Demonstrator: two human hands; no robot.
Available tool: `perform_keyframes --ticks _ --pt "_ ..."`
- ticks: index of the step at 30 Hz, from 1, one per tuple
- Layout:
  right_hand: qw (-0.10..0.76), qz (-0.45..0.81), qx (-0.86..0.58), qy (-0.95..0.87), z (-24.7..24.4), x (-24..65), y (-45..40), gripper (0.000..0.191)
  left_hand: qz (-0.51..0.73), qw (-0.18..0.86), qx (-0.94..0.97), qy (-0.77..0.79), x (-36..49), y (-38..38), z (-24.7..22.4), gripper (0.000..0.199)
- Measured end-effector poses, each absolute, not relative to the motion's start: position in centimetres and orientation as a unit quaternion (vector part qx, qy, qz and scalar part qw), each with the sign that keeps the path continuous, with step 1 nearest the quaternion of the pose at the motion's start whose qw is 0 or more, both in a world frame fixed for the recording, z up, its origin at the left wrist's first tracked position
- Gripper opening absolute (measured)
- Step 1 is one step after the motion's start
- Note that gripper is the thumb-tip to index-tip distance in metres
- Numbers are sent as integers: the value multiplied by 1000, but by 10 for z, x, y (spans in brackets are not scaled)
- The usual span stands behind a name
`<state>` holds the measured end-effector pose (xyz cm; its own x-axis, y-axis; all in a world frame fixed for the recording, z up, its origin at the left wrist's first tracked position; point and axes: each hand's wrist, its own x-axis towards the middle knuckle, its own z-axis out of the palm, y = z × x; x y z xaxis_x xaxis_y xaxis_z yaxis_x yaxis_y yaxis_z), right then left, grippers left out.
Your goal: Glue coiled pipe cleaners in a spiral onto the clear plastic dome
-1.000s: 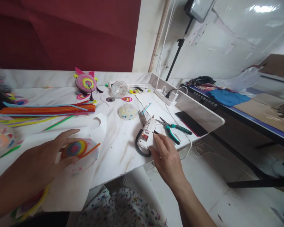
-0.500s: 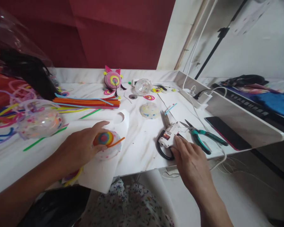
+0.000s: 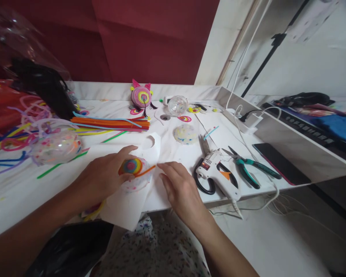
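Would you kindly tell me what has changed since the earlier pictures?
The right hand has let go of the white glue gun and moved left, near the tip of the orange stem. The left hand still holds the rainbow disc; the pliers remain beside the glue gun.

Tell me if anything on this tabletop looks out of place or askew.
Yes: the white glue gun lies across the scissors, an awkward stack, with its cord hanging past the table edge. The white paper also juts over that front edge. I see no spill.
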<state>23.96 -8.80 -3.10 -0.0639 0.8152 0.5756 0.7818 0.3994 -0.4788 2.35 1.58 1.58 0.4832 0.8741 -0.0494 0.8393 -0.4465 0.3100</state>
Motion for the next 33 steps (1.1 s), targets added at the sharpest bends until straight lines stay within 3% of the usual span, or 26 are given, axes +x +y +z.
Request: perform_keyframes --ticks 7,16,33 --pt "245 112 -610 -745 -22 231 -50 30 74 152 850 499 22 16 13 74" --pt "284 176 -592 -734 -14 233 -40 25 72 154 851 497 22 17 12 75" --pt "218 135 -598 -759 -4 223 -22 29 107 141 865 469 15 17 3 69"
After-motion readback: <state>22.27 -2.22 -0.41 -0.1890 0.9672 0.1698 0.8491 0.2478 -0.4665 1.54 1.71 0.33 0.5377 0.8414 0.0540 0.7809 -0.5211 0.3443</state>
